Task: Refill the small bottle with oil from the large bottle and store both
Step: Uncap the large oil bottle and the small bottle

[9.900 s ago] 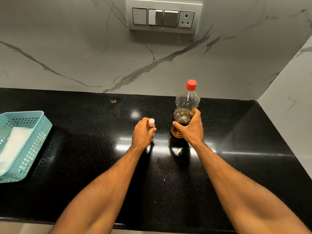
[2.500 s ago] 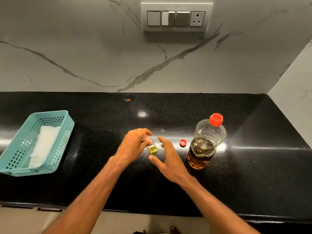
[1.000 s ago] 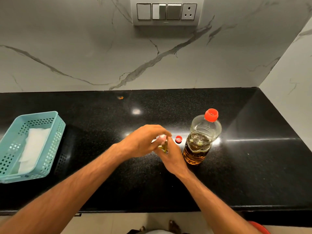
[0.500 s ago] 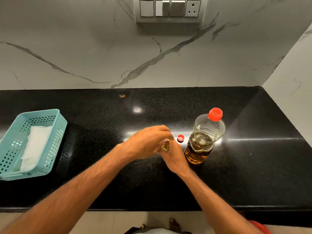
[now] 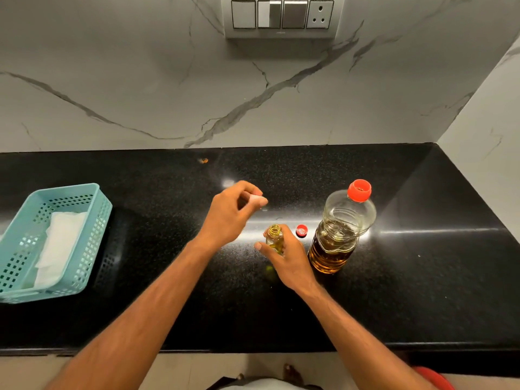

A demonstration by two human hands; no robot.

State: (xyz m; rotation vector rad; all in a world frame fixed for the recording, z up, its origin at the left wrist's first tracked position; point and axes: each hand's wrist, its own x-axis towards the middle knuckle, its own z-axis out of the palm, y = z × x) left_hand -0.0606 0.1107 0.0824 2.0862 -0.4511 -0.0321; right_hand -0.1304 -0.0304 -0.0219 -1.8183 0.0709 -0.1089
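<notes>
The right hand (image 5: 289, 258) has its grip wrapped around the small clear glass bottle (image 5: 274, 240), thumb on the near left side and fingers round the right, holding it upright with its mouth open and uncovered; a little yellow-green oil shows in its lower part, and whether its base touches the surface cannot be told. Up and to the left of it, the left hand (image 5: 230, 213) is raised above the surface, its grip pinching a small pale pinkish-white cap (image 5: 257, 199) between thumb and fingertips. Just right of the small bottle's neck a small red cap (image 5: 301, 230) lies on the black speckled stone worktop (image 5: 422, 277). Just beyond that stands the large clear plastic bottle (image 5: 342, 229), upright, closed with a red screw cap (image 5: 359, 190), amber oil filling roughly its lower third; it is near the right hand but apart from it. Well to the left, by the worktop's left end, sits a turquoise perforated plastic basket (image 5: 95, 220) with a folded white cloth (image 5: 60, 249) lying inside. Behind everything rises a white marble-patterned wall (image 5: 140, 80) with grey veins, carrying a grey switch panel (image 5: 281, 16) with a socket at its right end.
</notes>
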